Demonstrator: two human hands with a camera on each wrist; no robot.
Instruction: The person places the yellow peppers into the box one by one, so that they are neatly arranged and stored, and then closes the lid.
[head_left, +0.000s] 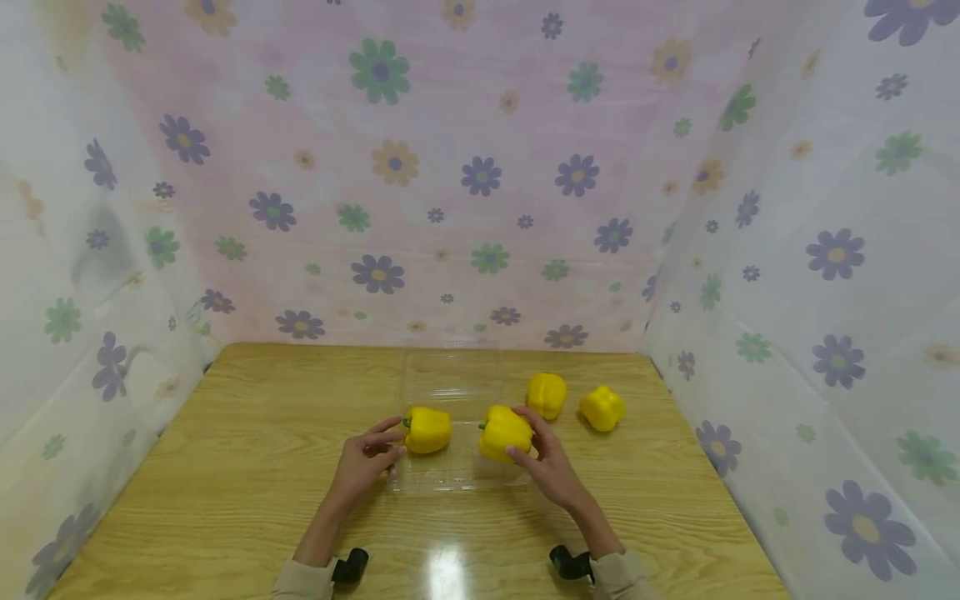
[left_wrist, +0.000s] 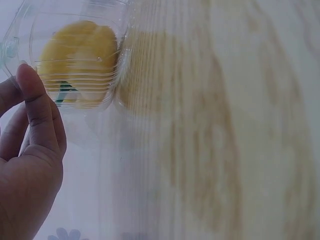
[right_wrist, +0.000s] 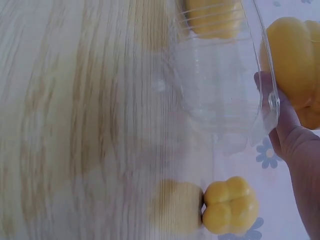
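A clear plastic clamshell container (head_left: pixel 457 482) lies on the table with its lid (head_left: pixel 450 375) folded open toward the back. One yellow bell pepper (head_left: pixel 428 431) is inside its left part, the green stem facing left. At the left rim, my left hand (head_left: pixel 362 468) pinches the container's edge between thumb and fingers, also visible in the left wrist view (left_wrist: pixel 35 135). A second yellow bell pepper (head_left: pixel 504 433) is gripped by my right hand (head_left: pixel 551 467). In the right wrist view this pepper (right_wrist: pixel 292 65) is above the rim of the container (right_wrist: pixel 225 85), over its right part.
Two more yellow bell peppers stand right of the container, one nearer (head_left: pixel 547 395) and one farther right (head_left: pixel 602 408). The wooden table (head_left: pixel 247 467) is bounded by a flowered curtain (head_left: pixel 450 208) at the back and on both sides.
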